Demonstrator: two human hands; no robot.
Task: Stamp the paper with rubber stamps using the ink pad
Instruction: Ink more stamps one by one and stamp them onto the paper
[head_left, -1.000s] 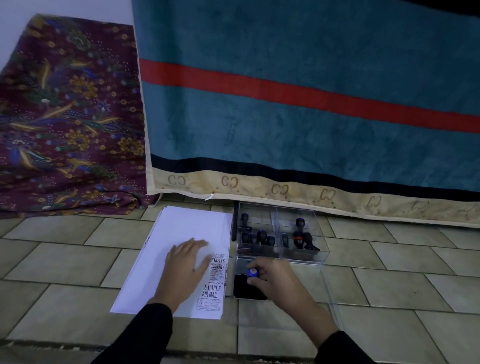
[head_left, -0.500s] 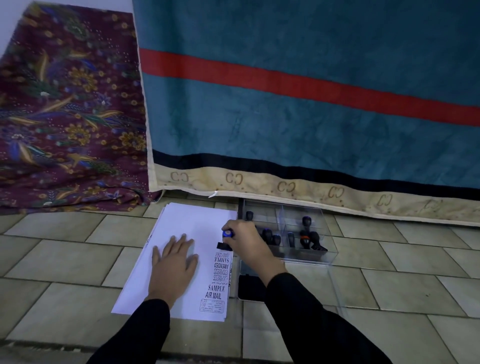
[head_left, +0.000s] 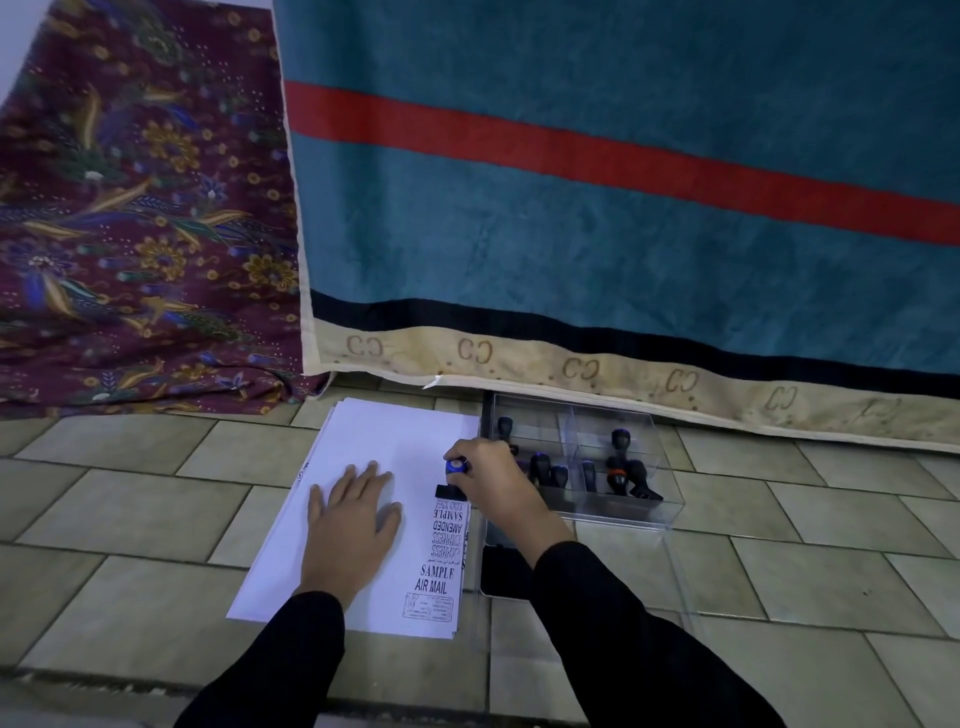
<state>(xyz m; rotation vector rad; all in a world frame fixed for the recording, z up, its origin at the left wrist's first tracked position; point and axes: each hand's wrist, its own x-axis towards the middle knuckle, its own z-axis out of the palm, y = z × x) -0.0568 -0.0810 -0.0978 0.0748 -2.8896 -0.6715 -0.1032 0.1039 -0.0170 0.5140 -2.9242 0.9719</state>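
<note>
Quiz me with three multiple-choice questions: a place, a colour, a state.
1. Where is the stamp that the right hand holds?
A) on the ink pad
B) on the paper, by its right edge
C) in the clear box
2. What colour is that stamp's top?
A) red
B) blue
C) yellow
3. How is the left hand?
A) flat on the paper
B) gripping a stamp
C) raised in the air
Answers: B, its base sits just beyond the printed column; B, its cap shows blue; A, it lies spread on the paper.
</note>
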